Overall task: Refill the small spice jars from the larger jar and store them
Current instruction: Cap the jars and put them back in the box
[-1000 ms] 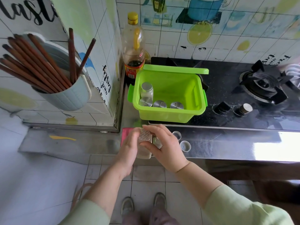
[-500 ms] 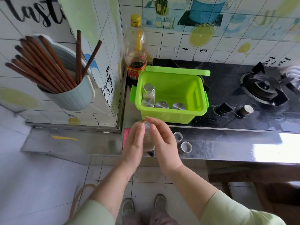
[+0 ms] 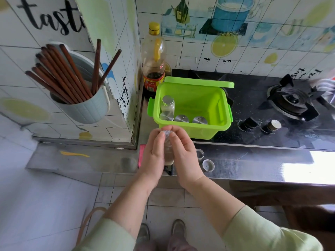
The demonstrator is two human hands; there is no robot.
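A small clear spice jar [image 3: 168, 151] stands upright between my two hands at the counter's front edge. My left hand [image 3: 154, 153] grips its left side. My right hand [image 3: 183, 153] wraps its right side, fingertips up at the perforated top. Just behind, the green plastic box [image 3: 220, 105] stands open on the stove, its lid resting across the back. Inside it, one small jar [image 3: 168, 105] stands taller, and three more silver-capped jars [image 3: 182, 119] line its near wall. Two small round caps [image 3: 208, 165] lie on the steel counter right of my hands.
A soy sauce bottle [image 3: 153, 62] stands in the corner behind the box. A wall-mounted holder with several chopsticks [image 3: 76, 82] hangs at left. Stove knobs [image 3: 261, 124] and a gas burner [image 3: 293, 100] lie to the right. Something pink [image 3: 141, 156] shows beside my left hand.
Both hands have closed in around the small jar and lifted slightly toward the green box; the right fingers moved up to the jar's top. The view shifted a little.
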